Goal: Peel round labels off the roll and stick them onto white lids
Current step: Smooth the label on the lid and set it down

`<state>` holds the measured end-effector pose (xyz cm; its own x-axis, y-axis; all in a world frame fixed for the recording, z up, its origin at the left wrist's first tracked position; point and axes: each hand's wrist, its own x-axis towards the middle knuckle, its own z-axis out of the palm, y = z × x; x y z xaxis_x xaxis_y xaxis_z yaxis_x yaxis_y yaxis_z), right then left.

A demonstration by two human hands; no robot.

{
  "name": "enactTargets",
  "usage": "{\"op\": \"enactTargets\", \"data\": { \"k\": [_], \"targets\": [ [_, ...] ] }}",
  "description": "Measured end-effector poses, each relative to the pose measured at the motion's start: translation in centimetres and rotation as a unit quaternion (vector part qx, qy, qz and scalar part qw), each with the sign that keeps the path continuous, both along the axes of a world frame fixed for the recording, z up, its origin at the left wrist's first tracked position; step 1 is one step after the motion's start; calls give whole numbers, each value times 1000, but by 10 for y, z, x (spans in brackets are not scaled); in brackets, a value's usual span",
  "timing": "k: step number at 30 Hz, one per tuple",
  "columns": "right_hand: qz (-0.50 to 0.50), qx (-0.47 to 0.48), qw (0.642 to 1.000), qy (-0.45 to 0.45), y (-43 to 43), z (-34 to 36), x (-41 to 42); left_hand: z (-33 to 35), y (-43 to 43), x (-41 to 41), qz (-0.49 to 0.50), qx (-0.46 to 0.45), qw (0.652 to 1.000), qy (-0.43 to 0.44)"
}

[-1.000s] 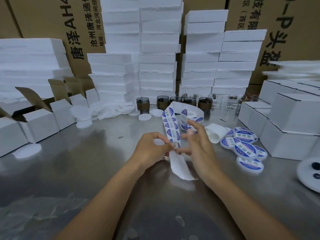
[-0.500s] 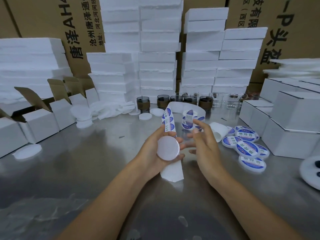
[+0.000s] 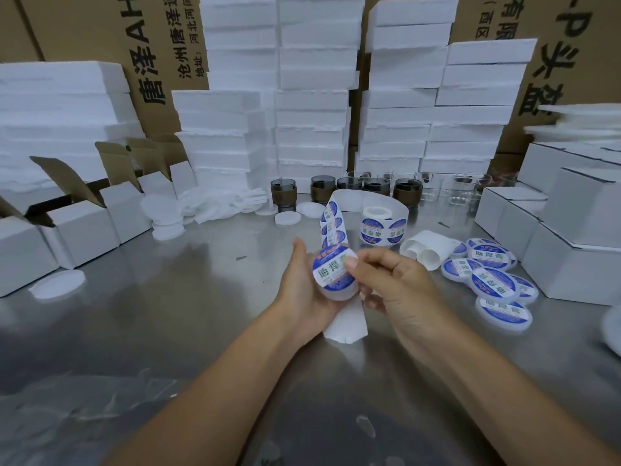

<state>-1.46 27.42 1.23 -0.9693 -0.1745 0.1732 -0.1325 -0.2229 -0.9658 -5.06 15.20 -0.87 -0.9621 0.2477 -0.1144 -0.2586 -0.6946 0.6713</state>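
Round blue-and-white paper label (image 3: 331, 269) now covers the previously bare round white plastic lid (image 3: 341, 293), held just before the label roll (image 3: 378, 227). The left hand (image 3: 302, 290) has its fingers curled round it; the right hand (image 3: 400, 290) pinches its edge, thumb on the label. Finished lids (image 3: 492, 284) lie right of the roll; bare lids (image 3: 287, 217) remain beyond it.

The tabletop (image 3: 168, 331) is brushed metal, glossy and reflective. Labels (image 3: 332, 269) are glossy printed paper. Lids (image 3: 336, 292) are smooth white plastic. Blocks (image 3: 312, 105) are rough white foam.

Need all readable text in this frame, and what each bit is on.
"助焊", third character covered: round blue-and-white label on the held white round lid.
"唐泽AH", "沧州唐泽通", "地址:河北河间": left brown cardboard carton.
"P头盔", "有限", "(西区": right brown cardboard carton.
Fine print on the labels: too blurred.
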Motion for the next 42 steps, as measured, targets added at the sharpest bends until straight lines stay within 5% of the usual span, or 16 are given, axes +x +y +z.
{"op": "enactTargets", "data": {
  "k": [42],
  "targets": [
    [-154, 92, 980, -86, -2, -16, -12, 0, 9, 2, 18, -107, 994, 12]
  ]
}}
